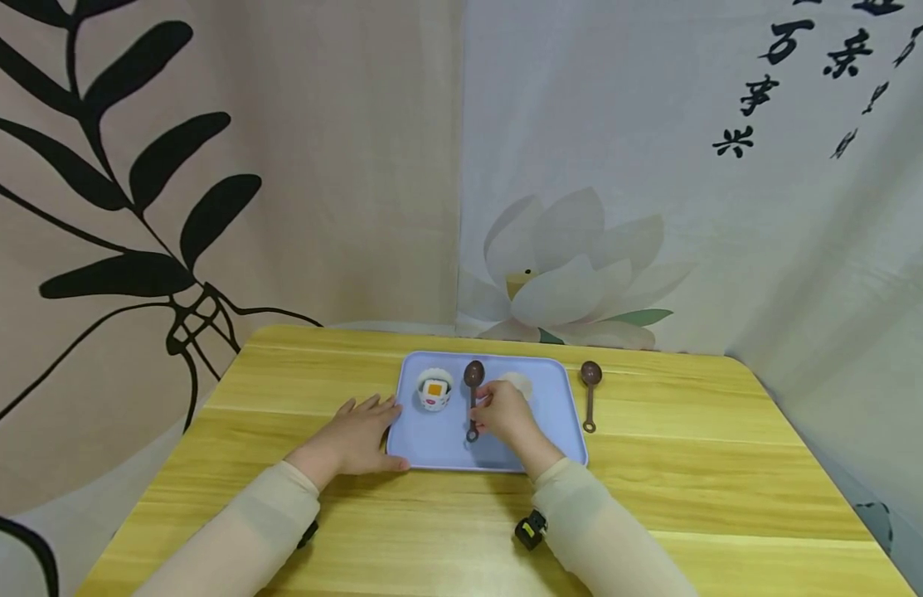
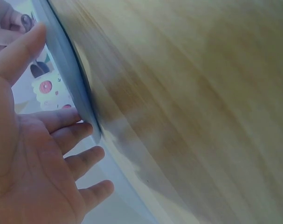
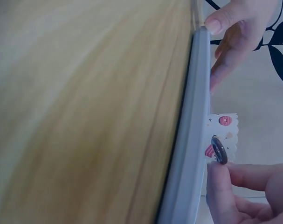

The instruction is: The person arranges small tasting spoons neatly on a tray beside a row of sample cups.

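Observation:
A blue tray point(image 1: 431, 444) lies on the table, and my left hand point(image 1: 357, 437) rests at its left edge with fingers spread, thumb at the front corner. My right hand point(image 1: 508, 414) pinches the handle of a brown spoon point(image 1: 473, 375) over the middle of the tray, its bowl pointing away from me. In the right wrist view the spoon's ring end point(image 3: 219, 150) sticks out above the pinching fingers. On the tray's left side stands a patterned paper cup point(image 1: 434, 401) with a white and orange piece in it. A pale round thing point(image 1: 518, 384) lies behind my right hand, partly hidden.
A second brown spoon point(image 1: 590, 395) lies on the wooden table point(image 1: 692, 481) just right of the tray. Behind the table hangs a curtain point(image 1: 371, 166) with printed leaves, a flower and characters.

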The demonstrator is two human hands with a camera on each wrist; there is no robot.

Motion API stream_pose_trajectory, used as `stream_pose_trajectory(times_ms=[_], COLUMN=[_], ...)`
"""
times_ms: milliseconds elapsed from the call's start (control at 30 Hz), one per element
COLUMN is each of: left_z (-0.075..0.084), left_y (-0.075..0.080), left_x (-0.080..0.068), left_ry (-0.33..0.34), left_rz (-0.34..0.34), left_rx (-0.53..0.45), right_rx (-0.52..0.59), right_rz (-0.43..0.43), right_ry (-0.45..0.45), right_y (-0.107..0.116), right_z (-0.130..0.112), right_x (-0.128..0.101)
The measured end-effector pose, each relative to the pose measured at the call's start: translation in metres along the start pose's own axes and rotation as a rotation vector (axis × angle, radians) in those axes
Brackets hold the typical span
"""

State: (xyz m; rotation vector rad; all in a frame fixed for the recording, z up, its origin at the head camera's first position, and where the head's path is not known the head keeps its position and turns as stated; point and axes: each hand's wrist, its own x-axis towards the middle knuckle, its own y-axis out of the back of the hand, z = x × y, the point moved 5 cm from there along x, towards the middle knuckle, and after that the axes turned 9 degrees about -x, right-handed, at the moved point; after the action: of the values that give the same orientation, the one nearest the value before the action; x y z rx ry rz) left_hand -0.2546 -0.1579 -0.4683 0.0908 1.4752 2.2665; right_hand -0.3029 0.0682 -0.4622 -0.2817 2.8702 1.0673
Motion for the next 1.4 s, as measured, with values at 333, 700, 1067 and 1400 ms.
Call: stream_pose_trajectory(times_ms=[333, 700, 1067, 1400], left_z=[0.001, 0.001, 0.000, 0.001], left_y=[0.001, 0.001, 0.001, 0.001], left_x=[-0.001, -0.002, -0.001, -0.002], left_ry=[-0.009, -0.007, -0.003, -0.004], left_rz=[0.003, -0.005, -0.001, -0.004], left_rx=[-0.001, 0.000, -0.004, -0.009], right_rx=[-0.096, -0.185, -0.251, -0.237], right_rz=[0.005, -0.027, -0.031, -0.042], right_ry=[0.011, -0.007, -0.032, -0.041], right_y=[-0.003, -0.011, -0.015, -0.016], right_z=[-0.002, -0.001, -0.002, -0.001], right_x=[0.001, 0.007, 0.010, 0.011])
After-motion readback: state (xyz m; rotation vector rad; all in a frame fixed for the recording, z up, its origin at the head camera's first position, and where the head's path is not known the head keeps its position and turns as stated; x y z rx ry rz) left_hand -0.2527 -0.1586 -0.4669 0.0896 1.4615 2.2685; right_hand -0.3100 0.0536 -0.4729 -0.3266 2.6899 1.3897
